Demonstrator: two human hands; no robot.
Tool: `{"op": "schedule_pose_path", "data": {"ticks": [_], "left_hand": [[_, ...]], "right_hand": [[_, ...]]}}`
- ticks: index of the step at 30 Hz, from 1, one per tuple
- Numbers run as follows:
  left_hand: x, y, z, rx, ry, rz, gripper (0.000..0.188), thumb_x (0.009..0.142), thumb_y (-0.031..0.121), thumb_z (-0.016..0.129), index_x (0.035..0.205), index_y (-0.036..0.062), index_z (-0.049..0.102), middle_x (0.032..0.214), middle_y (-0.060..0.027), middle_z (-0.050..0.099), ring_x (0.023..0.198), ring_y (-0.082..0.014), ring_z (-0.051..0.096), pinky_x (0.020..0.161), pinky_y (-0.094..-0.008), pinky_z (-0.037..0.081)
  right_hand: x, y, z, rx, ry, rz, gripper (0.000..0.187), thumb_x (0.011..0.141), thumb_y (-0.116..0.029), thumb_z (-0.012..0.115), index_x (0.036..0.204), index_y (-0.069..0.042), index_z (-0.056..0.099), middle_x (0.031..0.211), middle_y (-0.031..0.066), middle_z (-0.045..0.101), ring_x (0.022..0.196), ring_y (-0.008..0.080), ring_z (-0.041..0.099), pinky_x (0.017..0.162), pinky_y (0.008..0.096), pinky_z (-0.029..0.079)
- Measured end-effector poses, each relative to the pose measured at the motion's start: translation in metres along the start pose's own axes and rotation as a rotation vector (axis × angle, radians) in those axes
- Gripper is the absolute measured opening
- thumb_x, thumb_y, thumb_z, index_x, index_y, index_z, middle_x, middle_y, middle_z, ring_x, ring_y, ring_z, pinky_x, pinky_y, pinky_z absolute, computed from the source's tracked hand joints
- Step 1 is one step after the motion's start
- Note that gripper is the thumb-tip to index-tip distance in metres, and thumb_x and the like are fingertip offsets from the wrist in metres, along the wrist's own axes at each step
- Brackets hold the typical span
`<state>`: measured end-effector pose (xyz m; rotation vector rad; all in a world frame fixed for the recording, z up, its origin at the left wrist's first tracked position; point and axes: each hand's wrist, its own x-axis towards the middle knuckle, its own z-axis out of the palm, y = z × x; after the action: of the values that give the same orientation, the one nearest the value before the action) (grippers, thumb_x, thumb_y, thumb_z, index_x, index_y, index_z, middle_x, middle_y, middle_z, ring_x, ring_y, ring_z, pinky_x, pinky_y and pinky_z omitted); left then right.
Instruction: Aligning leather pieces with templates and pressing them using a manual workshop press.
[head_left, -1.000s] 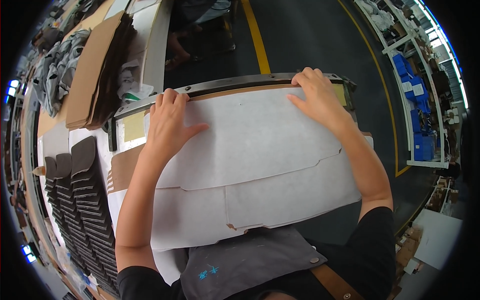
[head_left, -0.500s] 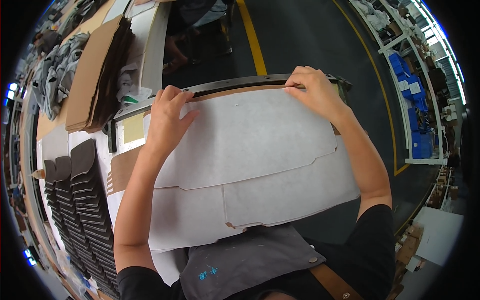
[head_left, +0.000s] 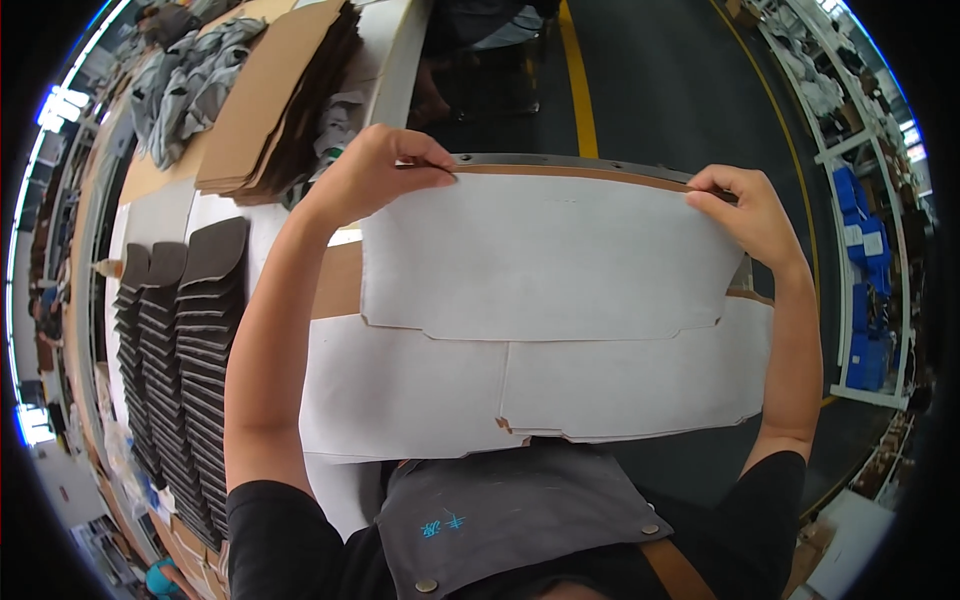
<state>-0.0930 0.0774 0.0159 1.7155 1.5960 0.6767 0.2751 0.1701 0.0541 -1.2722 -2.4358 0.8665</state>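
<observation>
Sheet point(head_left: 560, 260) with white face is pinched at its far edge, thumb against fingers, by left hand point(head_left: 378, 172) and right hand point(head_left: 755, 215). It lies over other white sheets point(head_left: 410, 390), beside one metal bar point(head_left: 560, 160). Work seems partly done: sheet is placed, not yet released. I count one held sheet, three rows of grey pads point(head_left: 215, 255); underlying sheets I cannot count.

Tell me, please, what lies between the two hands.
Between the left hand and right hand lies the upper white sheet, with a brown strip and a metal bar just beyond its top edge, as the head view shows.
</observation>
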Motion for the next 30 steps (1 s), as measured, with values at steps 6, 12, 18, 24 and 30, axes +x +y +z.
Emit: {"op": "schedule_pose_path", "data": {"ticks": [6,12,18,24,30], "left_hand": [[-0.004,-0.006,0.002,-0.086,0.012,0.064,0.017,0.084,0.009,0.073,0.099,0.0029,0.073,0.086,-0.0045,0.072,0.078,-0.012,0.064,0.074,-0.0253,0.051],[-0.007,0.005,0.011,-0.019,0.086,0.051,0.012,0.084,0.008,0.073,0.094,0.0013,0.073,0.086,-0.0063,0.071,0.078,-0.0117,0.064,0.074,-0.0261,0.052],[-0.019,0.019,0.014,0.087,0.167,0.173,0.009,0.085,0.005,0.069,0.087,-0.0035,0.068,0.079,-0.0089,0.066,0.072,-0.0133,0.061,0.07,-0.0283,0.05],[-0.046,0.042,-0.008,0.069,0.107,0.203,0.009,0.09,0.003,0.062,0.087,-0.0052,0.062,0.075,-0.0061,0.061,0.073,-0.0103,0.054,0.07,-0.0261,0.046],[-0.066,0.114,-0.024,-0.066,-0.021,0.37,0.02,0.1,0.02,0.056,0.092,0.0025,0.062,0.075,0.0057,0.056,0.067,0.0006,0.051,0.059,-0.0166,0.04]], "right_hand": [[0.003,0.003,0.005,0.007,0.003,-0.003,0.015,0.087,-0.011,0.065,0.094,0.002,0.069,0.079,0.0033,0.067,0.075,0.0088,0.06,0.073,0.0242,0.048],[0.003,0.001,0.008,-0.011,0.013,-0.013,0.016,0.087,-0.011,0.066,0.096,0.002,0.069,0.08,0.0041,0.068,0.075,0.0087,0.06,0.074,0.025,0.049],[-0.007,-0.004,0.002,-0.052,0.039,-0.036,0.014,0.086,-0.013,0.068,0.086,0.001,0.07,0.077,0.0027,0.066,0.071,0.0091,0.058,0.064,0.0246,0.045],[-0.03,-0.022,-0.017,-0.055,0.078,-0.189,0.014,0.085,-0.013,0.068,0.082,0.001,0.068,0.075,0.003,0.065,0.07,0.0097,0.057,0.06,0.0264,0.043],[-0.087,-0.033,-0.092,-0.064,0.134,-0.284,0.018,0.089,-0.015,0.063,0.083,0.001,0.062,0.077,0.001,0.057,0.072,0.0085,0.052,0.064,0.0238,0.039]]}}
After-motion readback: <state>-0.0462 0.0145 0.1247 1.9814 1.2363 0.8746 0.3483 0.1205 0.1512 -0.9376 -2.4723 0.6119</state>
